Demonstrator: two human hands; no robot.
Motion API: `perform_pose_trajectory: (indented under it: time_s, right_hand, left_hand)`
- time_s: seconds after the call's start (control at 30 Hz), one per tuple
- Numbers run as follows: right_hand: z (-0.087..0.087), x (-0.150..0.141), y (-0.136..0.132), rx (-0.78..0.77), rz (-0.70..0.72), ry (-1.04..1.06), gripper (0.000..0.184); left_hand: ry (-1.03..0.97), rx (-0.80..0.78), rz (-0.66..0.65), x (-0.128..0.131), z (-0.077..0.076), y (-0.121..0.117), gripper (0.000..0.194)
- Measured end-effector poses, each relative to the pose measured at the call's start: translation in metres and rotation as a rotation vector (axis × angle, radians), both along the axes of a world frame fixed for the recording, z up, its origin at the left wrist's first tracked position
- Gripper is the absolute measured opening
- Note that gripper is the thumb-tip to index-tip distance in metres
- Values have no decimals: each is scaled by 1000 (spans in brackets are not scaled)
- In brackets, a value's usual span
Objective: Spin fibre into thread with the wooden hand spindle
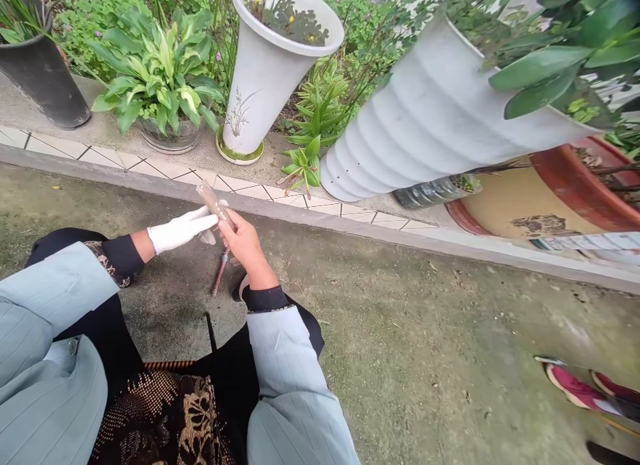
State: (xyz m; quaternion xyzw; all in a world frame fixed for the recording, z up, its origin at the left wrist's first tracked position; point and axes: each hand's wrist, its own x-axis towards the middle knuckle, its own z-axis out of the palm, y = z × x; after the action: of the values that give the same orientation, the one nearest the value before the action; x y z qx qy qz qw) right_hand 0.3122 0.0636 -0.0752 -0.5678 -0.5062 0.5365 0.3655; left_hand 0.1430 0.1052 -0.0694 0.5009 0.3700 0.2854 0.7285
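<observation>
Jutting past clasping right fingers (pixel 238 225), a brownish strip (pixel 212 199) meets gloved left fingers (pixel 201 223), their grip unclear.

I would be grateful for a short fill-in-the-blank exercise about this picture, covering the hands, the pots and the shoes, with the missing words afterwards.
1. The left hand wears a white ____.
2. The right hand, which holds a brownish piece, is ____ (bare or gloved).
3. Of the dark pot and the ridged pot, the ____ one is farther left in the picture.
4. The shoes at the right are ____ (red or green).

Missing words: glove; bare; dark; red.
</observation>
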Motion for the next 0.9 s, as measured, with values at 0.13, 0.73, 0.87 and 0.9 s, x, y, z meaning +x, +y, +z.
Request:
perform_pose_trajectory:
  time_s: [0.13, 0.73, 0.87, 0.9]
  right_hand:
    - [-5, 7, 5, 25, -118, -28, 56]
    - [19, 5, -8, 114, 838, -345, 24]
    - [25, 12, -10, 119, 586, -192, 38]
    - [25, 13, -10, 113, 500, -187, 40]
  left_hand:
    - [279, 187, -93, -3, 0, 1, 33]
    - [675, 833, -551, -32, 9, 36, 32]
    - [531, 543, -429, -34, -10, 33, 33]
    - [512, 496, -421, -35, -14, 29, 33]
